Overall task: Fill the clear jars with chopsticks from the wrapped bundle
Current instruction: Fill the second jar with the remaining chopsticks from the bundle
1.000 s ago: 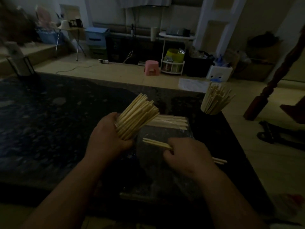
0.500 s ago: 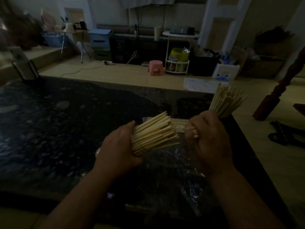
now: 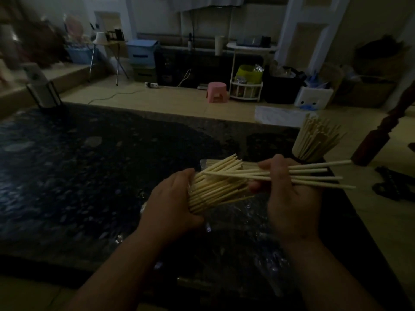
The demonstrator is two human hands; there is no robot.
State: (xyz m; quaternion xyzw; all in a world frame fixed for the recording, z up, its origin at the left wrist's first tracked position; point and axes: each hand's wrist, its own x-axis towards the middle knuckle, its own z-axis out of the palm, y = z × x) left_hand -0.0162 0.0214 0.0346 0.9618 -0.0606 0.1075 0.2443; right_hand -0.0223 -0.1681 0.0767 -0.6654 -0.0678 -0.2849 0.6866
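My left hand (image 3: 170,205) grips a thick bunch of pale chopsticks (image 3: 215,189), their tips pointing up and right. My right hand (image 3: 289,194) holds several chopsticks (image 3: 318,173) pulled sideways from that bunch, their ends sticking out to the right. Under both hands lies the crinkled clear wrapper (image 3: 238,218) with more chopsticks (image 3: 208,163) still in it at its far end. A jar full of upright chopsticks (image 3: 314,140) stands at the far right of the dark counter; its glass is hard to see in the dim light.
The dark stone counter (image 3: 89,176) stretches left of my hands. Its right edge runs close to the jar. A dark red wooden post (image 3: 372,144) rises on the floor to the right. A black-framed stand (image 3: 42,90) sits at the counter's far left corner.
My right hand went from the wrapper up to the bunch, then drew several chopsticks out to the right. My left hand tilted the bunch down toward level.
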